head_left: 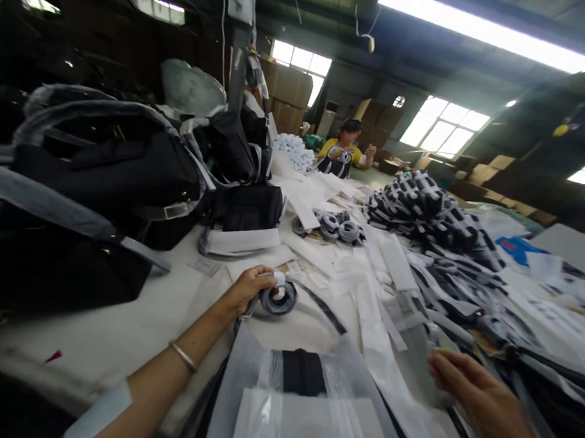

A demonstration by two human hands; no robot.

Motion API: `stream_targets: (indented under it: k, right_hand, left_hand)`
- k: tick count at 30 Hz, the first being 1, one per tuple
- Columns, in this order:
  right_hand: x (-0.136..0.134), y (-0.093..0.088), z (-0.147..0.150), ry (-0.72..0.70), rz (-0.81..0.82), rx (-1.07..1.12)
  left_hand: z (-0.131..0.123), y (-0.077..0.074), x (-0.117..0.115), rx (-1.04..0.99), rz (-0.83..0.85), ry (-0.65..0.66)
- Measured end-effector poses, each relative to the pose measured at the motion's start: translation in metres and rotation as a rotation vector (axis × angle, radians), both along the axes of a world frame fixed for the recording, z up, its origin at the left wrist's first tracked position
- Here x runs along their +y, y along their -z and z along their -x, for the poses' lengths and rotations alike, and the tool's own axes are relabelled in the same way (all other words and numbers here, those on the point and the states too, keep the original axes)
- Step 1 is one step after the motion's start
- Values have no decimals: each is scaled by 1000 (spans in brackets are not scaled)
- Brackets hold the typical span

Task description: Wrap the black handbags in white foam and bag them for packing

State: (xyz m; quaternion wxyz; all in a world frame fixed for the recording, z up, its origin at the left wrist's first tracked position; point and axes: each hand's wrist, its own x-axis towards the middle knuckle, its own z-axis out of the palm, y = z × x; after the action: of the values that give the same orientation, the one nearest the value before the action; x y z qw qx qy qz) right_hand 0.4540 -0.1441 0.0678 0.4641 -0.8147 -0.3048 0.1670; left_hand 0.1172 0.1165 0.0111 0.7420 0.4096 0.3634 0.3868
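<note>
Plastic-wrapped bundle [305, 397] is lying nearest; beyond it, the left hand [250, 289] is pinching a coiled strap [280, 306] with its fingers, seemingly handling that coil, which is calling for steady grip. Right hand's [478, 387] fingers are hovering, hold unclear, near crowding straps [461, 287], while bare counter [177, 298] is leaving room leftward.

The right grip [485, 396] is too blurred to tell whether it pinches anything; the left grip [251, 289] hides part of the strap coil [289, 304]; the bottom edge cuts off the wrapped bundle [303, 420], the left edge the black bags [59, 263]; the legs of a co-worker [328, 148] are hidden
</note>
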Motion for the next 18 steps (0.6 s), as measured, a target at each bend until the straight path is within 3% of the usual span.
stream_targets:
  k: [4,6,8,13,18]
  right_hand:
    - [90,-26,122,-369,-178,275]
    - [129,-26,174,-486,-247,394]
    - [156,-16,207,-514,-298,462]
    - [189,15,219,-434,-282,459]
    - [198,25,217,-356,-208,463]
  left_hand:
    - [1,2,-3,-25,-52,4]
    - [2,3,-5,-34,-83,2]
    - [3,4,-6,-40,-116,-6]
    - [4,13,-5,-27,-172,-15]
    - [5,20,-4,22,-193,-26]
